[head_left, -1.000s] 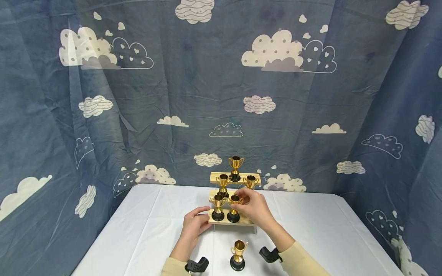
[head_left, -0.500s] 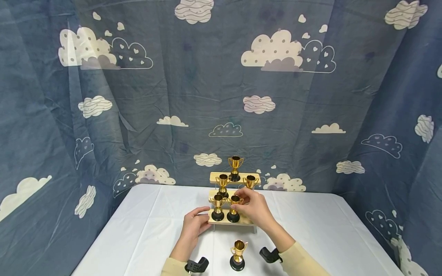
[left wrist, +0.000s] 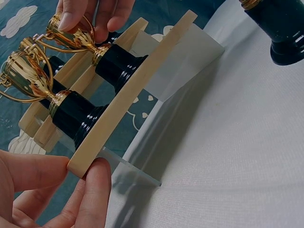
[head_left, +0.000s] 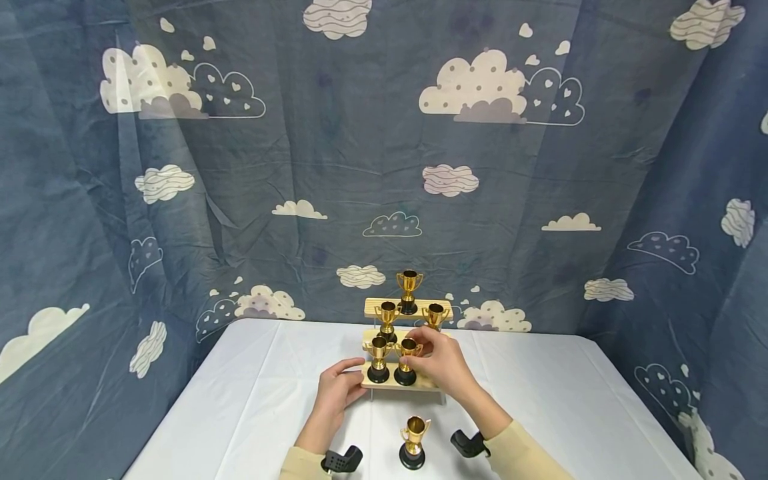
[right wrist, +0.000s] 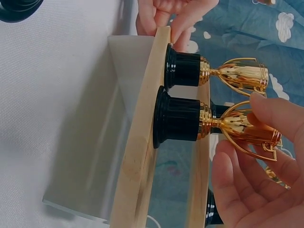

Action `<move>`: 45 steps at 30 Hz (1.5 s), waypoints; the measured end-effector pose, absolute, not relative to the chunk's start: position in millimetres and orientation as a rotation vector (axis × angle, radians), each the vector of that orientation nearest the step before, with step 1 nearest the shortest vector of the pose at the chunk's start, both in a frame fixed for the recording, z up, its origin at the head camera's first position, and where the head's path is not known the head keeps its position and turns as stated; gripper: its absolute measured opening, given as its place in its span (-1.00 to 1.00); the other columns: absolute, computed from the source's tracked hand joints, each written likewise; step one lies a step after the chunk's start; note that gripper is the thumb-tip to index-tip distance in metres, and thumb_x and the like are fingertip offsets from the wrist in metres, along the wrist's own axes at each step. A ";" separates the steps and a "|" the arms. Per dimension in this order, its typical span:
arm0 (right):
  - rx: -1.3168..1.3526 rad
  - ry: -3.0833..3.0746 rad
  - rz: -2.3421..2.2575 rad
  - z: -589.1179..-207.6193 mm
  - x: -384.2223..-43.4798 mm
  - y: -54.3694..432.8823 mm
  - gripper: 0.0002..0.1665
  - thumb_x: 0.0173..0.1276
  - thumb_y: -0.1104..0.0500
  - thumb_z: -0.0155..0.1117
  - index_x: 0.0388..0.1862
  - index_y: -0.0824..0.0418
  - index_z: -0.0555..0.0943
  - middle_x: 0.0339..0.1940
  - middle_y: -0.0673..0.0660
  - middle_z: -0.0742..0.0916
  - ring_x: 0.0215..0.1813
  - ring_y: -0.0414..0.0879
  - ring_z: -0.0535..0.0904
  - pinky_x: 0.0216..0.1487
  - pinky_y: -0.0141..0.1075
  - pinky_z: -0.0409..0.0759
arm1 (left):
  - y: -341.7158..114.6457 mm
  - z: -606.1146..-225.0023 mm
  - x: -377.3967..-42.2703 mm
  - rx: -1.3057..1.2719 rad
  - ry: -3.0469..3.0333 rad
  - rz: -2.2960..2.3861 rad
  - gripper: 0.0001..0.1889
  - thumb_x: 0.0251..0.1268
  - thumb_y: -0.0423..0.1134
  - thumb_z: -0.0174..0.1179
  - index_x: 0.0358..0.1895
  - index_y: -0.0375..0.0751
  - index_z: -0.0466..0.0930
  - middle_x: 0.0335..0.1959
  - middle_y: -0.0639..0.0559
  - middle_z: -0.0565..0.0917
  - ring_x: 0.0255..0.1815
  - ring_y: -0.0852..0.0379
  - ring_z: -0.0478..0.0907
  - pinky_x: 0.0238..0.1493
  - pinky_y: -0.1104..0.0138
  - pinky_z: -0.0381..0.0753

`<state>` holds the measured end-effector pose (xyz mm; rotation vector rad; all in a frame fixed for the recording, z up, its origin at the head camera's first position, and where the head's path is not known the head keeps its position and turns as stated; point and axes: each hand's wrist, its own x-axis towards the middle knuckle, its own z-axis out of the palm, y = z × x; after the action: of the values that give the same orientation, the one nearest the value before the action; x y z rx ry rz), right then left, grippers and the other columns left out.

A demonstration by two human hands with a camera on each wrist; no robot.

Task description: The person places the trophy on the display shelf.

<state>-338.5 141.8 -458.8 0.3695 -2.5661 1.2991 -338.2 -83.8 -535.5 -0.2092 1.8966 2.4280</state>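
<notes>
A three-tier wooden display stand (head_left: 426, 383) with clear side supports bears several small gold trophy cups on black bases. My left hand (head_left: 337, 392) pinches the left end of its lowest shelf (left wrist: 126, 102) between thumb and fingers. On that shelf, my right hand (head_left: 443, 360) holds the right-hand trophy (right wrist: 237, 124) by its gold cup, thumb on one side and fingers on the other; its black base rests on the wood. Left of it stands another trophy (head_left: 378, 360), upright and close by. One more trophy (head_left: 413, 443) stands on the table in front of the stand.
The middle shelf carries a left trophy (head_left: 387, 320) and a right trophy (head_left: 435, 315), the latter partly behind my right hand. A single trophy (head_left: 409, 290) tops the upper shelf. White cloth covers the table (head_left: 258, 393); a cloud-patterned curtain (head_left: 336, 153) hangs behind.
</notes>
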 end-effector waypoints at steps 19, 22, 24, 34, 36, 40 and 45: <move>0.386 -2.566 1.277 -454.7 -333.1 147.1 -0.44 0.08 0.11 0.64 0.09 -0.08 0.67 -0.18 -0.09 0.71 -0.25 -0.22 0.67 -0.18 -0.21 0.67 | -83.3 -534.7 -337.4 -0.218 1.889 2.432 -0.53 0.17 -0.48 0.23 0.21 -0.37 0.59 -0.10 -0.21 0.66 -0.22 0.07 0.70 -0.12 0.20 0.74; 0.379 -2.563 1.285 -453.8 -332.0 147.5 -0.45 0.09 0.12 0.64 0.09 -0.10 0.67 -0.18 -0.08 0.70 -0.24 -0.21 0.67 -0.18 -0.21 0.67 | -83.5 -534.8 -337.0 -0.216 1.885 2.434 -0.52 0.17 -0.49 0.23 0.22 -0.38 0.58 -0.12 -0.20 0.66 -0.24 0.07 0.70 -0.13 0.21 0.74; 0.374 -2.560 1.291 -453.3 -331.9 148.0 -0.45 0.09 0.13 0.64 0.08 -0.11 0.67 -0.19 -0.08 0.70 -0.24 -0.20 0.67 -0.18 -0.23 0.66 | -83.4 -534.8 -336.7 -0.208 1.887 2.432 -0.52 0.17 -0.49 0.22 0.22 -0.39 0.57 -0.11 -0.20 0.67 -0.23 0.06 0.70 -0.12 0.19 0.74; 0.424 -2.517 1.275 -446.1 -328.0 151.5 -0.44 0.10 0.13 0.63 0.10 -0.04 0.66 -0.21 -0.05 0.73 -0.24 -0.16 0.67 -0.23 -0.24 0.64 | -84.0 -535.4 -337.3 -0.219 1.887 2.425 -0.54 0.17 -0.49 0.22 0.20 -0.37 0.59 -0.15 -0.18 0.68 -0.25 0.07 0.70 -0.14 0.22 0.74; 0.416 -2.521 1.282 -444.8 -327.5 152.3 -0.44 0.09 0.12 0.63 0.11 -0.06 0.66 -0.20 -0.03 0.73 -0.24 -0.16 0.67 -0.22 -0.23 0.63 | -84.2 -535.7 -337.7 -0.218 1.888 2.422 -0.54 0.17 -0.49 0.22 0.20 -0.38 0.59 -0.15 -0.18 0.67 -0.25 0.07 0.70 -0.15 0.22 0.74; 0.402 -2.523 1.304 -442.6 -326.8 153.7 -0.42 0.08 0.12 0.64 0.10 -0.10 0.66 -0.17 0.01 0.73 -0.22 -0.16 0.68 -0.18 -0.21 0.64 | -84.8 -536.7 -338.3 -0.209 1.888 2.421 -0.52 0.17 -0.49 0.22 0.22 -0.40 0.57 -0.14 -0.19 0.65 -0.25 0.07 0.70 -0.14 0.22 0.74; 0.379 -2.516 1.327 -440.7 -324.6 154.6 -0.41 0.06 0.11 0.65 0.10 -0.10 0.66 -0.15 0.04 0.73 -0.21 -0.14 0.68 -0.17 -0.20 0.64 | -85.4 -537.0 -338.1 -0.206 1.890 2.417 -0.52 0.17 -0.49 0.22 0.23 -0.39 0.57 -0.15 -0.17 0.67 -0.24 0.07 0.70 -0.13 0.21 0.74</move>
<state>-324.6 154.6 -440.7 0.3795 -2.5159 1.3269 -338.1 -85.4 -537.0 -0.2057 1.8904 2.4173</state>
